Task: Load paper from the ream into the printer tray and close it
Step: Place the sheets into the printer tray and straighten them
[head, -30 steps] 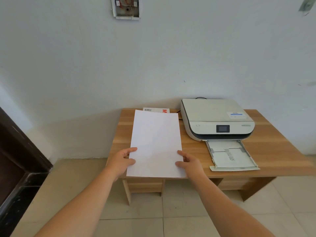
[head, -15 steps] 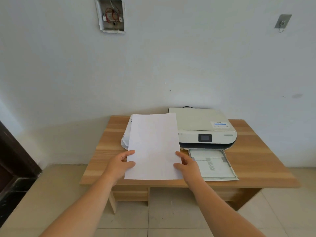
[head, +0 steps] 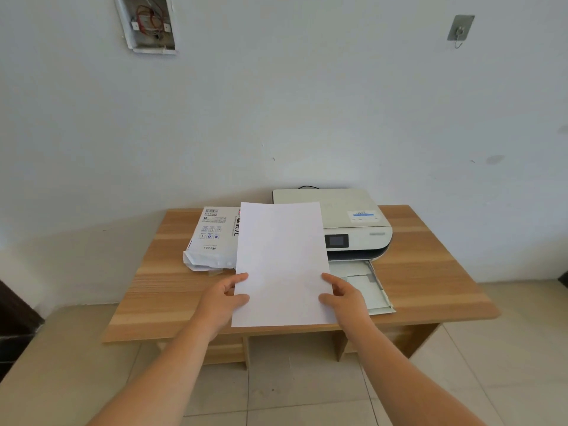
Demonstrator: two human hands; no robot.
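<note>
The step in hand looks like carrying paper to the printer: a white stack of paper [head: 281, 262] is held up over the tabletop [head: 430, 272], between the opened ream [head: 212, 241] on the left and the printer [head: 347, 222] on the right. The left hand [head: 222, 301] pinches the sheet's left edge, thumb on top and fingers curled beneath; the right hand [head: 344, 295] grips the right edge likewise (how many sheets, I cannot tell). The tray [head: 373, 290] is pulled out in front of the printer, partly hidden behind the paper and seemingly bare. Next, I judge, the stack must shift right, drop level, and slide squarely between the tray's guides before the tray is pushed shut.
</note>
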